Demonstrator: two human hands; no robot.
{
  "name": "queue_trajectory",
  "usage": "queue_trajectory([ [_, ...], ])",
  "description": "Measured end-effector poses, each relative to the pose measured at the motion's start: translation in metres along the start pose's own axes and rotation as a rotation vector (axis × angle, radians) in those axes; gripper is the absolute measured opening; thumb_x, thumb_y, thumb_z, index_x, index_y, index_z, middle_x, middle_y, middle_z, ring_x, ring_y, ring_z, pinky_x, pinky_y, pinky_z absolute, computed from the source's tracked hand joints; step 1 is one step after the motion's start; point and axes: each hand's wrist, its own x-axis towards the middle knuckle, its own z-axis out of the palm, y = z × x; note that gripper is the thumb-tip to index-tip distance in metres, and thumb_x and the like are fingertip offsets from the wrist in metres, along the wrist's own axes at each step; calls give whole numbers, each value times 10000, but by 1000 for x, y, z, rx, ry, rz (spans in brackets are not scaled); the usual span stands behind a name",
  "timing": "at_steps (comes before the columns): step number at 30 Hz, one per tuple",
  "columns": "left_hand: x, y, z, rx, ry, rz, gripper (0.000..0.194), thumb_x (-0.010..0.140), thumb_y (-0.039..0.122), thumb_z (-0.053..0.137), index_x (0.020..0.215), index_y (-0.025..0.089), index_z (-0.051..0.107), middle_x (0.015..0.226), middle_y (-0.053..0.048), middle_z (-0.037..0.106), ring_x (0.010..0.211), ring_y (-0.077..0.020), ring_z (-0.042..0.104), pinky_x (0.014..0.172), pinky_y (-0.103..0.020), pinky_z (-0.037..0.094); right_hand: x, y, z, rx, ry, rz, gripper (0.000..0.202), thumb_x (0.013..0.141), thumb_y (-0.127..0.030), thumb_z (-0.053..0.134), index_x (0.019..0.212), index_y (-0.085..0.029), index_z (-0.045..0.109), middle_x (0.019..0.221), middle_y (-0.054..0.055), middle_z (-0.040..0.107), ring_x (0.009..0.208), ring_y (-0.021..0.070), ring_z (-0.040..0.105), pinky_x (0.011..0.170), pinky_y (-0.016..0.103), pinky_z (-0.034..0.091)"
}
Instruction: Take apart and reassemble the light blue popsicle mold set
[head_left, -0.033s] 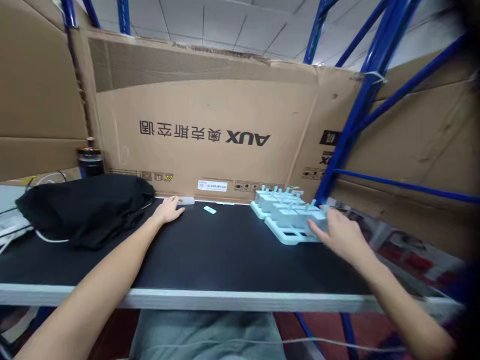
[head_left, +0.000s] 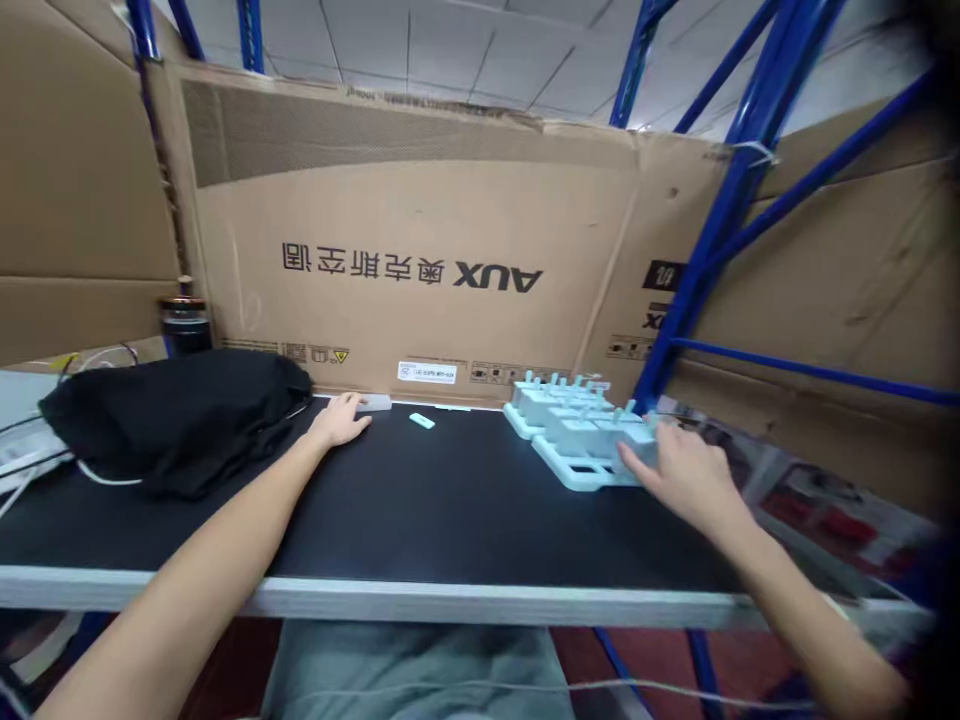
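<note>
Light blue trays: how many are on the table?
2 visible. The rear tray stands near the cardboard; the front tray is nearer the camera, partly behind the right hand. Another could be hidden there.

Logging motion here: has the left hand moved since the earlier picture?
No, the left hand lies where it did relative to the white carton label.
</note>
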Motion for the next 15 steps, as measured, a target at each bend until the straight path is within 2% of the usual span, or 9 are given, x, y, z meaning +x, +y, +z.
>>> queue_trajectory([
  [4,0,2,1,14,25,-47,401,826,477,472,1162,259,481,1263,-81,447,1177,-288,454,961,-413,413,0,-6,15,8,-17,65,605,897,-545,258,1188,-81,514,1025,217,591,1006,345,486,768,466,385],
  [9,-1,2,2,-10,30,-62,371,825,475,474,1132,266,476,1230,-74,440,1158,-277,465,934,-403,434,-3,-10,25,-1,84,96,606,892,-571,211,1038,-137,608,1288,207,456,1102,386,401,780,526,374],
  [13,-2,3,0,-9,21,-61,369,824,469,476,1131,264,470,1230,-73,432,1166,-274,454,950,-409,422,-9,-12,25,17,107,64,607,895,-570,206,1166,-169,571,1412,152,349,1218,372,302,850,558,338],
  [15,-3,3,0,-10,26,-64,370,825,468,472,1136,266,468,1238,-74,426,1177,-279,443,943,-414,425,-8,-14,16,53,90,67,631,882,-600,226,1257,-185,517,1435,142,324,1245,366,275,877,576,315],
])
